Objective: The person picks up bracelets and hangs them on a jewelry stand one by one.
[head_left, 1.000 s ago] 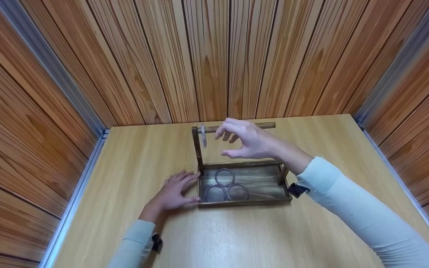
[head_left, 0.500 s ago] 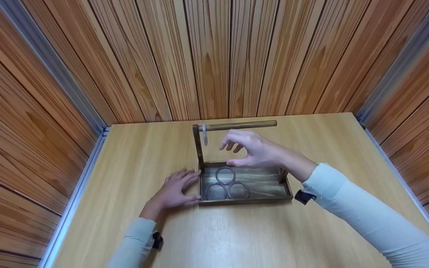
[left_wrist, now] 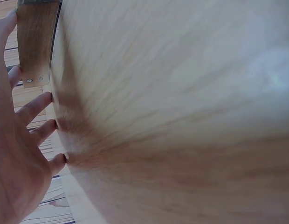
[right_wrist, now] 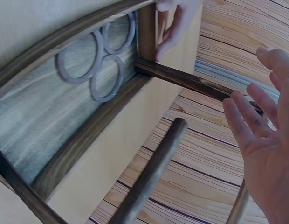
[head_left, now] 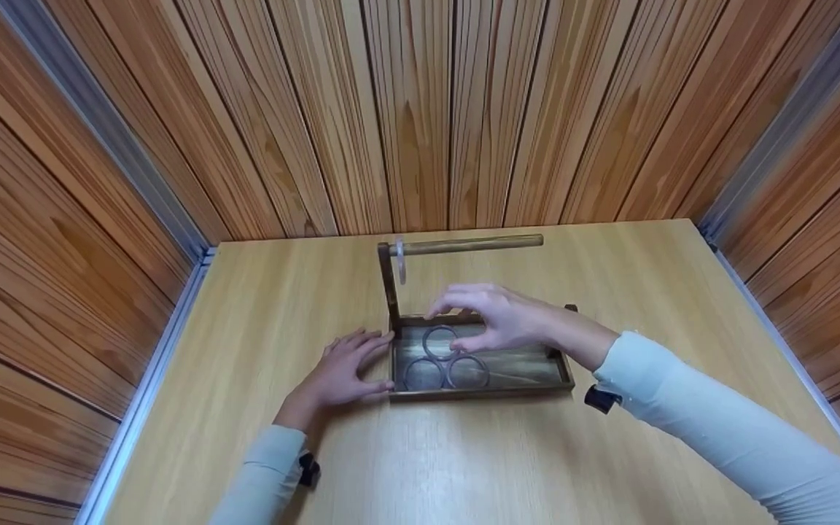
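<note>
A dark wooden tray (head_left: 482, 395) stands on the table, with a rod stand built onto it. Three thin greyish rings lie flat inside: a back ring (head_left: 440, 327), a left ring (head_left: 424, 389) and a right ring (head_left: 487, 373). One pale ring (head_left: 401, 271) hangs on the upper rod (head_left: 475, 244), close to the left post (head_left: 389, 284). My left hand (head_left: 347, 370) is spread at the tray's left end, thumb and index finger against it, other fingertips on the table. Over the rings hovers my right hand (head_left: 496, 317), fingers loosely bent, thumb apart, nothing held.
A second rod (right_wrist: 154, 168) with a free end shows in the right wrist view, beside the right post (right_wrist: 23, 191). Wood-panelled walls (head_left: 420, 117) enclose the wooden table (head_left: 281, 292) at the back and sides. My right forearm crosses over the tray's right end.
My right hand has come down from beside the upper rod to over the rings in the tray. The hanging ring stays on the rod, and my left hand keeps its place.
</note>
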### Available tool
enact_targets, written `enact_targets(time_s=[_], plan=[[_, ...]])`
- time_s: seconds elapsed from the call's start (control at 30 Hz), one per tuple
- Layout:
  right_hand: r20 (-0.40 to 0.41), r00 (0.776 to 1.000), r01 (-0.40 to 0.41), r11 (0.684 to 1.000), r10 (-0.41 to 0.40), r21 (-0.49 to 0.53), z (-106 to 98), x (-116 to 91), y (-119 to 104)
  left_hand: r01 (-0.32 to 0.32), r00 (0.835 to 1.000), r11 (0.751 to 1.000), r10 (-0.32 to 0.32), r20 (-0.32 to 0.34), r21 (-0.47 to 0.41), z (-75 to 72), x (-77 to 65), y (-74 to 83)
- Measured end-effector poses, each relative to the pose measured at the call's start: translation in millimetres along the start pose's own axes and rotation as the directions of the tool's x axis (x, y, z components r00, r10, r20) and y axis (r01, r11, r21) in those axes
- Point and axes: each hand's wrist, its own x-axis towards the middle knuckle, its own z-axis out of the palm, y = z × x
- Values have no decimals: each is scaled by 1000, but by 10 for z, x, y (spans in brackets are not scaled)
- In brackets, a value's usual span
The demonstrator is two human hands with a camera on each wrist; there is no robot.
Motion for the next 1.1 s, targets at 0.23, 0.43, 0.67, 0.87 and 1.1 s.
enact_targets(time_s=[0.23,0.43,0.67,0.87,1.1], plan=[[54,998,-19,1000,18,24,91,-73,27,22,1000,1000,-22,13,-9,3,-3,8],[106,993,-48,999,46,19,125,-110,20,22,1000,1000,-22,15,4,-10,1,12],[175,983,-67,997,58,47,160,-162,9,10,1000,1000,-10,7,-2,11,3,-8],[227,971,-80,997,73,22,193,-210,40,11,1000,1000,-11,0,0,22,7,-18],[280,951,-142,990,133,14,253,-254,76,7,1000,1000,-7,-3,0,8,7,2]])
